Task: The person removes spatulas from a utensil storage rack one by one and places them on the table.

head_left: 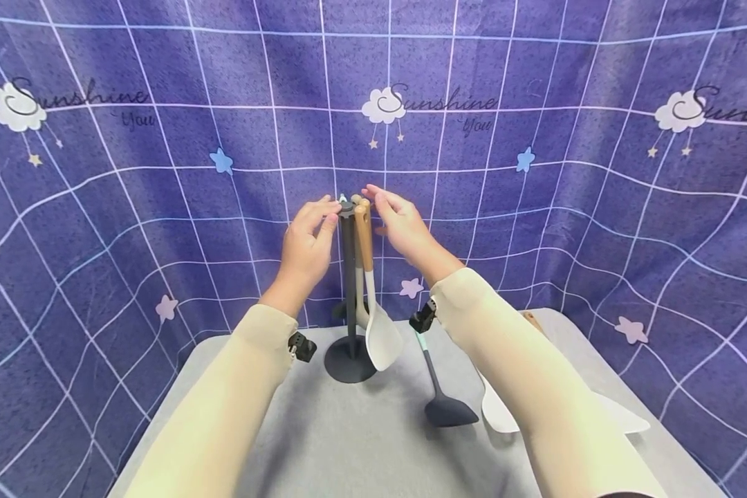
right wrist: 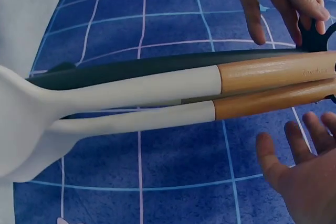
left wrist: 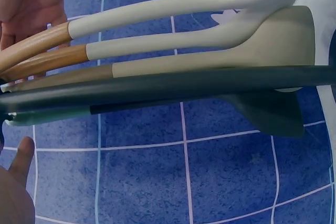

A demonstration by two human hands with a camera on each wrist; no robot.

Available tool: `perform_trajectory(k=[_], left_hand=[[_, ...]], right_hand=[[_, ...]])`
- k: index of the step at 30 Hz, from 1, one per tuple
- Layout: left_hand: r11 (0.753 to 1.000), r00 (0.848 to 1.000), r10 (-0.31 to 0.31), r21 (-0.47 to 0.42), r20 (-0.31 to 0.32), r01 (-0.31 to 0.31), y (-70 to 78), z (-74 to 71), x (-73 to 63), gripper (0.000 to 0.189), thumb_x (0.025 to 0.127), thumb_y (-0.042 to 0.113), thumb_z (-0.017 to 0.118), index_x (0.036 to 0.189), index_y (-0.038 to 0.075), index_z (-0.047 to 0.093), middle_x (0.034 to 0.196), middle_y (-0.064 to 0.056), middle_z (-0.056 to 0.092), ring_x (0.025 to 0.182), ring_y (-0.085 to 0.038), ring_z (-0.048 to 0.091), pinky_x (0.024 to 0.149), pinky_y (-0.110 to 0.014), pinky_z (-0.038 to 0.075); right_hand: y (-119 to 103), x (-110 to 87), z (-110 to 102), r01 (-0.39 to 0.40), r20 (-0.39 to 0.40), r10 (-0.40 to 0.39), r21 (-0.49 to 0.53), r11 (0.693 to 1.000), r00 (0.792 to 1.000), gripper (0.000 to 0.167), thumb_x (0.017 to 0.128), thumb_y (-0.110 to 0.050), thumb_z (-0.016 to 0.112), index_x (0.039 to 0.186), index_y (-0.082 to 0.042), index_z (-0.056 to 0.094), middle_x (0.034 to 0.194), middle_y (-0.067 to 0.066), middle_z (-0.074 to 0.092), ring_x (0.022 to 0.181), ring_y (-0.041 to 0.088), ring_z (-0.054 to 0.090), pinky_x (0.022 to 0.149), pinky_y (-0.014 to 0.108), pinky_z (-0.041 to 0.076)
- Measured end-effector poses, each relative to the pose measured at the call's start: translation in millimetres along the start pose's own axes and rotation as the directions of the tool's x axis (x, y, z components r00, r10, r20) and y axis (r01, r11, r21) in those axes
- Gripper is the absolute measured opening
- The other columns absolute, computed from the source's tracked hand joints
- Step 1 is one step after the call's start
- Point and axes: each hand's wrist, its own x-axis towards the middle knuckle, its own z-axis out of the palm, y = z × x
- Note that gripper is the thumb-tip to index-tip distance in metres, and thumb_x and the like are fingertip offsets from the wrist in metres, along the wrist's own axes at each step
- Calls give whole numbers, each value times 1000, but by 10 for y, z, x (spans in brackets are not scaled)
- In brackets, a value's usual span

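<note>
L hand (head_left: 308, 232), fingers uncurled, touches stand (head_left: 349, 277) top, prob. to steady it; R hand (head_left: 404, 225) empty, fingers spread by hung utensils (head_left: 366, 242).

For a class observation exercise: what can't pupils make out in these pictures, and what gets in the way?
- Head view: part of the white utensil lying beside the dark spatula, hidden by the right sleeve.
- Left wrist view: most of the base of the dark stand, cut off by the right edge.
- Right wrist view: lettering on the front wooden handle, too small and faint to read surely.
</note>
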Motion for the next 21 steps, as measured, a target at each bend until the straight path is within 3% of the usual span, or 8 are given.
perform_trajectory(k=[5,9,13,17,21], left_hand=[[1000,1000,-13,28,-7,13,11,-13,-7,31,118,23,62,135,5,81,161,-14,58,156,-35,49,124,-51,51],[996,997,-75,-57,-12,74,42,31,-40,31,116,22,66,138,4,79,156,-19,47,144,-33,50,114,-45,60],[980,988,-149,-141,-36,143,103,85,-94,41,113,26,73,147,5,73,153,-19,48,141,-29,58,116,-45,63],[960,975,-206,-209,-83,186,182,121,-137,64,105,31,85,159,5,63,158,-18,51,143,-28,64,119,-46,63],[948,959,-254,-227,-127,222,247,141,-156,80,99,32,92,164,4,56,157,-17,59,142,-28,68,115,-42,65]], right_hand=[[7,8,71,13,49,-14,14,1000,999,52,125,-29,39,171,-7,50,176,8,54,163,30,53,124,58,58],[19,12,84,-7,56,6,26,1000,998,49,125,-29,42,169,-10,53,176,3,55,162,28,56,124,56,58],[37,14,80,-23,47,22,27,999,999,47,125,-28,44,168,-14,56,174,1,58,159,28,59,124,55,59],[56,16,81,-24,40,22,50,998,999,46,124,-26,46,168,-14,57,172,4,60,156,29,61,120,51,62],[63,11,91,-27,21,26,82,996,999,45,124,-24,48,166,-12,58,170,7,62,153,30,64,116,49,65]])
